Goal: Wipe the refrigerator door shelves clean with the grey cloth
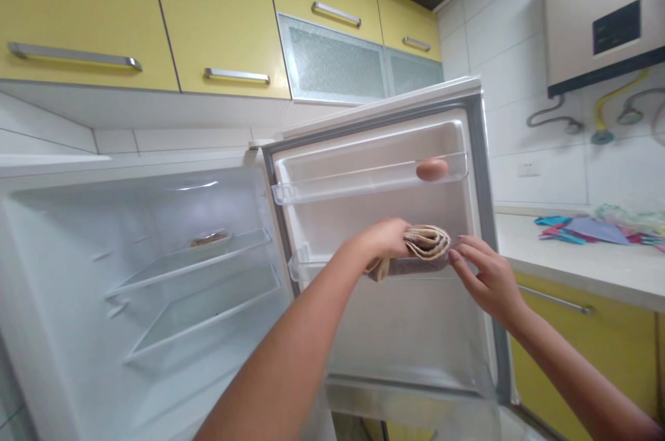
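My left hand (387, 237) reaches to the inside of the open fridge door and grips a folded brown-and-cream cloth (429, 241). The cloth is at the lower door shelf (312, 269), with one end hanging below my fingers. My right hand (485, 278) is at the shelf's right end, fingertips beside the cloth's folded edge and slightly apart. Whether they touch the cloth or the shelf, I cannot tell. Above both hands, a brown egg (432, 169) shows at the right end of the clear upper door shelf (358, 181).
Inside the fridge (57, 289), a covered dish of food (209, 239) stands on the upper glass shelf (192, 264). On the right, a white counter (540, 261) bears colourful cloths or bags (597, 228). Yellow cabinets (218, 5) hang overhead, and a water heater (603, 12) is on the wall.
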A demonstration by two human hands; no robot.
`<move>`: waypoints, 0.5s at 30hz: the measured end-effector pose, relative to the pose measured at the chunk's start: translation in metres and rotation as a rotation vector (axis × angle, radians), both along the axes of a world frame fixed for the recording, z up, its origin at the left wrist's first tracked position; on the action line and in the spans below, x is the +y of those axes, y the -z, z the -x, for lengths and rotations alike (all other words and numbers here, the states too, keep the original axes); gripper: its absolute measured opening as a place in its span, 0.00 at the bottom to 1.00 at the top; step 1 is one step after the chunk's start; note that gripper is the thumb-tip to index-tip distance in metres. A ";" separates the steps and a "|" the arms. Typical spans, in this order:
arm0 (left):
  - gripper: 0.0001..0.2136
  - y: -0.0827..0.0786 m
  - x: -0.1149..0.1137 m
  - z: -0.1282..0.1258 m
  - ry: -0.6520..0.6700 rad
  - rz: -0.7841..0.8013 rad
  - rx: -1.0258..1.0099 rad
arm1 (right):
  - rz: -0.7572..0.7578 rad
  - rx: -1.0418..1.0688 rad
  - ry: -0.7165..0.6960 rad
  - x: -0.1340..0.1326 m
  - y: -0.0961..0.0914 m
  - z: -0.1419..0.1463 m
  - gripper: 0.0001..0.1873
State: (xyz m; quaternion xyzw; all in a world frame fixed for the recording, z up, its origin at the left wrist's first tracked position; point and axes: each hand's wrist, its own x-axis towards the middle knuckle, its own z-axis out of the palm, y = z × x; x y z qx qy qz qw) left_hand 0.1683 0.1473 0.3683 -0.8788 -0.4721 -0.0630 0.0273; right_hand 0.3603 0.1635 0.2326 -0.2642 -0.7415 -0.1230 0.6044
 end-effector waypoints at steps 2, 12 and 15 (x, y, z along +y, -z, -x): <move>0.18 -0.004 -0.002 0.019 -0.078 0.028 0.060 | -0.013 -0.005 0.007 0.000 0.001 -0.001 0.13; 0.20 -0.007 0.001 0.123 -0.499 0.022 0.319 | -0.049 0.000 -0.004 0.004 0.004 -0.001 0.12; 0.19 -0.004 -0.002 0.126 -0.485 -0.023 0.306 | -0.048 0.006 -0.008 0.005 0.004 0.000 0.12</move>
